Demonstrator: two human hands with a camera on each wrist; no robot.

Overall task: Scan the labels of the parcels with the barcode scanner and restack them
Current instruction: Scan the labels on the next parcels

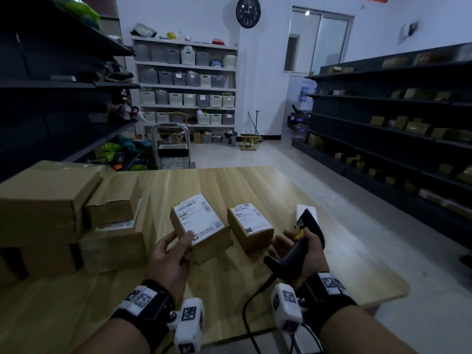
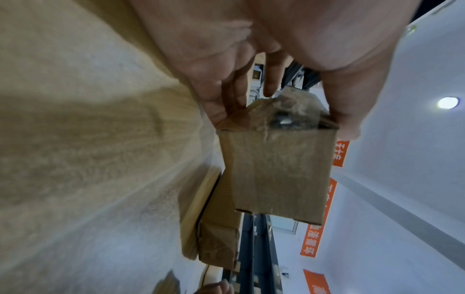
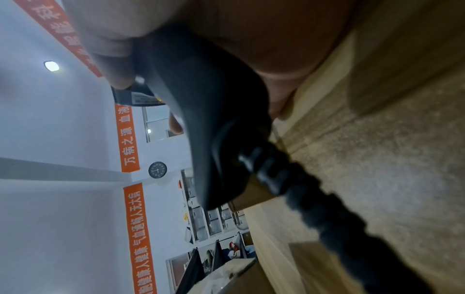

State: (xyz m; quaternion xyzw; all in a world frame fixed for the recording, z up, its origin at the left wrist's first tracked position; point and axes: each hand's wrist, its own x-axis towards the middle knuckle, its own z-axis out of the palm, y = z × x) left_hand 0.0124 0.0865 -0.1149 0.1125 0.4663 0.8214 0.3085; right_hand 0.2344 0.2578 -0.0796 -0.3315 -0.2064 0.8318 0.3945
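Wall clock (image 1: pixel 248 11), bin shelves (image 1: pixel 185 90), cart (image 1: pixel 173 146)

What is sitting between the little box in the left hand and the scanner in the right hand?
In the head view, a second small labelled parcel rests on the table, between the held parcel in the left hand and the barcode scanner in the right hand.

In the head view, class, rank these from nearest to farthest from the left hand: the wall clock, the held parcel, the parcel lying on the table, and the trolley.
1. Held parcel, gripped in the left hand.
2. Parcel lying on the table, just to its right.
3. Trolley, beyond the table's far edge.
4. Wall clock, high on the back wall.
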